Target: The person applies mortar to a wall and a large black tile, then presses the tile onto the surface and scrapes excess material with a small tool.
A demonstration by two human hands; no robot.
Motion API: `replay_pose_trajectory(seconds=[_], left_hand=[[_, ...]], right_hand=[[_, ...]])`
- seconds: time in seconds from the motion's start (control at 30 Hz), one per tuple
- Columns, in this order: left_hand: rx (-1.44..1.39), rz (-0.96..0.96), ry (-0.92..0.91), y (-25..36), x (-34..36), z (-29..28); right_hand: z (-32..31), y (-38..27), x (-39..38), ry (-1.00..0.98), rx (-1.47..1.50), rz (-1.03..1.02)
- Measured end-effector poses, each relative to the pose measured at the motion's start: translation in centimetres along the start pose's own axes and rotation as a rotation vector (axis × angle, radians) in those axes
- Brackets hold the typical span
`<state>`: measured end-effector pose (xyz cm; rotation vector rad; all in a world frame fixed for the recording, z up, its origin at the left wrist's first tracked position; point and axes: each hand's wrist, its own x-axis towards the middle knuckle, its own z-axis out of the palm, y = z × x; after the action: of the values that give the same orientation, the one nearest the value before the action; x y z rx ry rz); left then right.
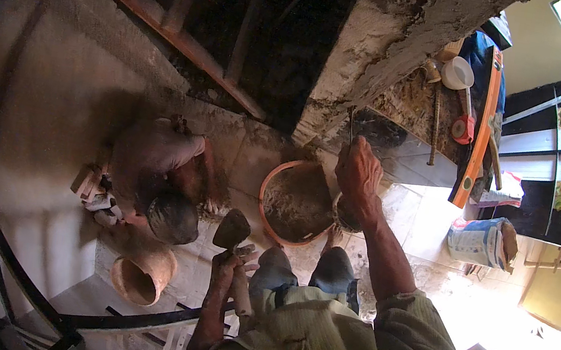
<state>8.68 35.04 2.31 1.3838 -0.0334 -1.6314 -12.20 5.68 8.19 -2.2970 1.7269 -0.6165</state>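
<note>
My left hand point(226, 267) grips a trowel point(232, 230), held low in front of my left knee with its broad dirty blade pointing away from me. The pale handle runs back through my fingers. Out ahead, my right hand point(360, 168) is closed around a thin dark tool point(352, 122). The tool's tip is at the lower edge of the rough mortar-covered wall point(381, 58), and my fist hides its handle. Between my hands, on the floor, stands an orange-rimmed tub point(262, 198) with grey mortar in it.
A co-worker point(158, 154) crouches at left by a clay-coloured pot point(145, 275). Right of the wall, a ledge point(403, 151) bears an orange spirit level point(481, 127), a red tape measure point(462, 129) and a white cup point(458, 73). A sack point(478, 241) stands beyond. Black railing point(144, 324) curves behind left.
</note>
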Motion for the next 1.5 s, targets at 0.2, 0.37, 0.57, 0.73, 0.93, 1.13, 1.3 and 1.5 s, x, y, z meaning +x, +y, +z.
replay_pose_trajectory(seconds=[0.2,0.37,0.57,0.73,0.93,1.13,1.3,1.5], left_hand=[[-0.214,-0.010,0.015,-1.9,0.7,-1.0],[-0.202,-0.034,-0.089,-4.7,2.4,-3.3],[-0.139,0.078,0.016,-2.0,0.5,-1.0],[-0.093,-0.006,0.009,-0.9,0.3,-1.0],[-0.096,-0.049,-0.066,-3.9,2.1,-3.1],[-0.090,-0.038,0.041,-3.9,1.3,0.2],[-0.136,0.047,0.068,-4.5,1.2,3.4],[-0.031,0.027,0.062,-5.6,1.0,8.4]], right_hand=[[-1.4,-1.4,-2.5,-0.104,-0.015,0.095],[0.6,-0.3,-1.5,-0.088,-0.014,0.048],[0.1,-1.0,-1.1,-0.174,-0.075,0.109],[-0.8,-1.6,-1.3,-0.029,0.038,-0.048],[-1.2,-0.3,-2.3,-0.019,0.038,0.051],[-3.5,6.4,-2.5,0.113,0.097,0.053],[-1.9,16.2,4.6,0.198,-0.073,0.012],[0.0,20.4,10.1,0.124,-0.402,0.012]])
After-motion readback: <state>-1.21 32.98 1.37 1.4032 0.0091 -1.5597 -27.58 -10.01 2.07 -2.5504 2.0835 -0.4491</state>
